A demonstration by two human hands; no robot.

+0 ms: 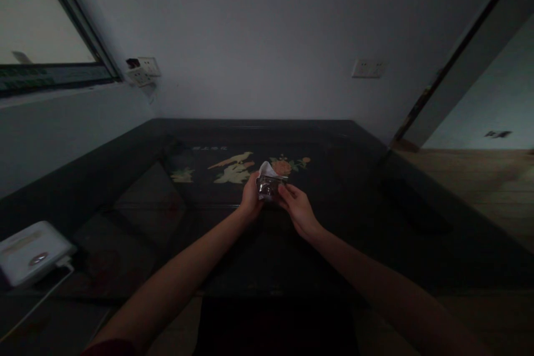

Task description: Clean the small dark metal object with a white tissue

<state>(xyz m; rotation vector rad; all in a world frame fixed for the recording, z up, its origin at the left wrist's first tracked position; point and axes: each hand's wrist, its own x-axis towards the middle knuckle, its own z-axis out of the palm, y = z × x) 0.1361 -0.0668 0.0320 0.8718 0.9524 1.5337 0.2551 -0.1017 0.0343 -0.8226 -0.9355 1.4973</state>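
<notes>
Both hands meet over the middle of the dark table point(275, 256). Between them is a small, shiny dark-brown object point(269, 186), perhaps a packet; its exact kind is too dim to make out. A crumpled white sheet point(266, 168), like paper or thin cloth, sticks up behind it and shows below it too. My left hand point(250, 197) is closed around the left side, its fingers mostly hidden behind. My right hand point(297, 207) pinches the right edge, thumb on the front face.
A white box-shaped device point(35, 250) with a plugged-in cable point(41, 303) sits at the left. A flat dark object point(415, 206) lies at the right. Bird and flower pictures point(233, 169) decorate the tabletop. Wall sockets point(369, 68) are behind, and a window point(45, 16) is at upper left.
</notes>
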